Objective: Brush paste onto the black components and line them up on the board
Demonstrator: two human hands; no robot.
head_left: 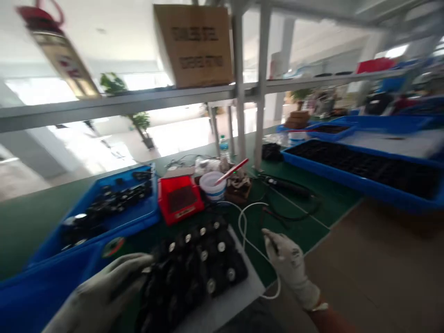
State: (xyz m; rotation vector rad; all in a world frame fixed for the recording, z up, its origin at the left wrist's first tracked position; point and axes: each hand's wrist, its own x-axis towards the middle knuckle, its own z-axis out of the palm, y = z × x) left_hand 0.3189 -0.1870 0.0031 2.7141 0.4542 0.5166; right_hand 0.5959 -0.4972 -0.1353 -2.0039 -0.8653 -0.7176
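Observation:
Rows of black parts with round silvery centres (204, 255) stand on a pale board (255, 282) in front of me. My left hand (107, 289), in a pale glove, reaches in from the lower left. Its fingers close at the left edge of the rows, apparently on one black part; blur hides the exact grip. Right of the board is my right hand (287, 261), also gloved, with thumb and fingers pinched together. Whether something thin sits between those fingertips is too blurred to make out. A white cable (244, 226) curves between the board and this hand.
A blue tray of black parts (114, 199), a red bin (180, 199) and a white tub (212, 186) stand behind the board. A black-handled tool (287, 186) with a cable lies at right. Shelf posts (260, 92) rise at the back, near a long blue tray (367, 169).

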